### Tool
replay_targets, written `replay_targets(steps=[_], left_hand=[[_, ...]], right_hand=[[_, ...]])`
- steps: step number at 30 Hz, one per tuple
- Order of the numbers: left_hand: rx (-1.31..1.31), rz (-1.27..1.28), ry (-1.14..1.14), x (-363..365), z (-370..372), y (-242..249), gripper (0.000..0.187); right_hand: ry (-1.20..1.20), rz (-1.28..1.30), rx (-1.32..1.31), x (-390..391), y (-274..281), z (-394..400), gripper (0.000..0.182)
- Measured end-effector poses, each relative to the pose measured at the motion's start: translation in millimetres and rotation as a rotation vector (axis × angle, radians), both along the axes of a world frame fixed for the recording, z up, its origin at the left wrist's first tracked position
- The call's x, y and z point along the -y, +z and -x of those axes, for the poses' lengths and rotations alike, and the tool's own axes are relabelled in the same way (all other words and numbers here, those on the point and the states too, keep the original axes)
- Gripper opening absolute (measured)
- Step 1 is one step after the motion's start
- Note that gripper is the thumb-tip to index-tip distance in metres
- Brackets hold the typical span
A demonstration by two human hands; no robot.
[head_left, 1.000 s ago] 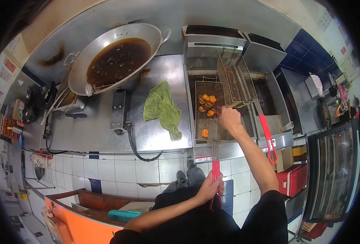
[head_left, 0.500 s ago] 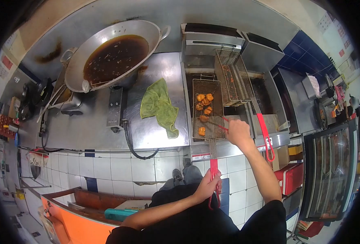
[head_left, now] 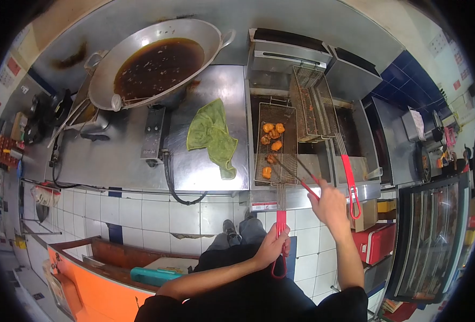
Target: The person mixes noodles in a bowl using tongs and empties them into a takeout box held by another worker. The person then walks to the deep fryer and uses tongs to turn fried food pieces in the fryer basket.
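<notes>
My left hand is wrapped around the red handle of a wire fryer basket, low in front of my body. Several orange-brown fried pieces lie in that basket, most toward its middle. My right hand grips red-handled tongs, whose two arms are spread apart over the basket. One tong tip reaches beside a browner piece; whether it touches is not clear. A second wire basket with a red handle rests at the right on the fryer.
A large wok of dark oil stands at the left. A green cloth lies on the steel counter beside a control box and a black hose. A glass-door cabinet and a red box stand to the right.
My right hand has drawn back toward me and to the right, and the tongs' arms now show spread wider. The left hand keeps its hold on the basket handle.
</notes>
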State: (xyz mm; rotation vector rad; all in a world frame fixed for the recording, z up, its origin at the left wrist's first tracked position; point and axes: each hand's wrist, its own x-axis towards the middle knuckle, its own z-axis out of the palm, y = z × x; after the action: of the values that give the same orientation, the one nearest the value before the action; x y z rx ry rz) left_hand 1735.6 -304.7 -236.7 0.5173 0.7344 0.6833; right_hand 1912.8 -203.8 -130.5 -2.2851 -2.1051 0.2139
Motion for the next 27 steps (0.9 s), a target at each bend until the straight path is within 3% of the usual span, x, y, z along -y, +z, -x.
replay_targets(steps=[2,5,15,18,20,27], left_hand=[[0.009,0.046,0.023,-1,-1,6,0.018],[0.017,0.188,0.043,-5,0,21,0.018],[-0.045,0.192,0.155,-9,-23,34,0.02],[-0.101,0.135,0.213,-7,-37,39,0.017],[-0.142,0.091,0.246,-6,-47,44,0.014],[-0.132,0.025,0.327,-38,-60,75,0.015]], right_hand=[[0.003,0.103,-0.071,19,-14,-12,0.039],[-0.092,0.006,-0.149,39,-26,-17,0.037],[-0.098,-0.076,-0.448,68,-77,-50,0.042],[-0.102,-0.031,-0.566,67,-72,-56,0.042],[-0.112,-0.152,-0.932,69,-67,-57,0.043],[-0.044,-0.118,-1.16,63,-25,-68,0.049]])
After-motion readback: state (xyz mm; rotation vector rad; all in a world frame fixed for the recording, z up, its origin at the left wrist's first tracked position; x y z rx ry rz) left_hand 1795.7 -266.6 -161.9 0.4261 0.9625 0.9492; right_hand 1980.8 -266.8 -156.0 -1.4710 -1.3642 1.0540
